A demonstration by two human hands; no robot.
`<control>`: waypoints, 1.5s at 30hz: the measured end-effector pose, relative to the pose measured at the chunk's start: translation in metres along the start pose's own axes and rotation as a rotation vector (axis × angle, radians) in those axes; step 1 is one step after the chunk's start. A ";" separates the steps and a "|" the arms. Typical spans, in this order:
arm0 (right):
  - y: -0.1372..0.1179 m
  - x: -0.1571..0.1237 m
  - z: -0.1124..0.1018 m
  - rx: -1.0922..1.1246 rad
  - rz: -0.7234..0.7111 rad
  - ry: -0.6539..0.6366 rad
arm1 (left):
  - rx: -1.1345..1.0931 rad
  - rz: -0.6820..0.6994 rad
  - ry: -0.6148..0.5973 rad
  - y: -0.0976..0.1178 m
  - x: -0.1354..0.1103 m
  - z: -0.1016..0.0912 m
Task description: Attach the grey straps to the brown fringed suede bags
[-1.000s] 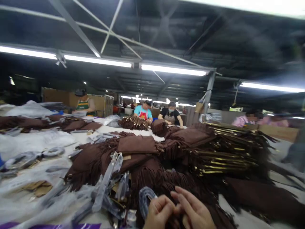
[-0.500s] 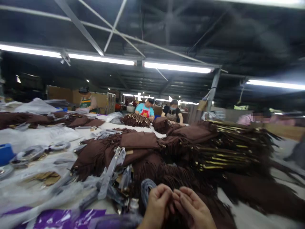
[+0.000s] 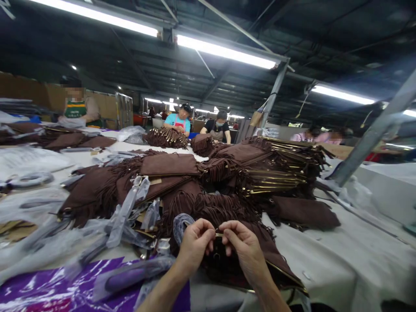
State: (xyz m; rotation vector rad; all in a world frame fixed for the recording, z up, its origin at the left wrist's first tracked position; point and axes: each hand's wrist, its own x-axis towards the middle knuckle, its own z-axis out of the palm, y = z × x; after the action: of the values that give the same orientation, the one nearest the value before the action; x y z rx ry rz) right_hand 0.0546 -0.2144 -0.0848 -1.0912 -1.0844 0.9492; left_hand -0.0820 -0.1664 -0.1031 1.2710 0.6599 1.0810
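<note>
Both hands are close together, fingertips nearly meeting. My left hand [image 3: 195, 242] pinches one end of a small gold-coloured metal piece [image 3: 219, 235], and my right hand [image 3: 242, 242] pinches its other end; its exact kind is too small to tell. Just beneath lies a dark brown bag [image 3: 276, 266] with a gold zip along its edge, partly hidden by my hands and forearms. Brown fringe [image 3: 224, 208] spreads right behind my fingers. A plastic-wrapped coil [image 3: 182, 227] sits beside my left hand.
Fringed brown bags [image 3: 169, 164] lie heaped across the table, with a tall stack [image 3: 276, 173] at right. Plastic-wrapped straps [image 3: 125, 212] and purple plastic [image 3: 48, 281] cover the left. A metal post [image 3: 373, 130] rises at right. Several people work farther back.
The view has tilted down and turned right. My hands appear higher and farther left, and the gold piece between the fingertips and the bag below now show.
</note>
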 end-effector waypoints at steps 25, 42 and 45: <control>0.012 -0.001 -0.007 -0.116 0.005 -0.039 | 0.301 0.101 -0.050 -0.003 -0.005 0.003; 0.024 -0.022 -0.013 -0.286 -0.139 0.016 | 0.690 0.360 -0.059 0.023 -0.018 -0.008; 0.016 -0.040 -0.030 -0.163 -0.021 0.014 | 1.050 0.483 0.088 0.042 -0.018 -0.039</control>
State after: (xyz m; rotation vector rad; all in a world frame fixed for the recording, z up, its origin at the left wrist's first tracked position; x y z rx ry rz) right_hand 0.0738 -0.2557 -0.1110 -1.2155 -1.1757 0.8469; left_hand -0.1349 -0.1683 -0.0744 2.3812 1.0879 1.2122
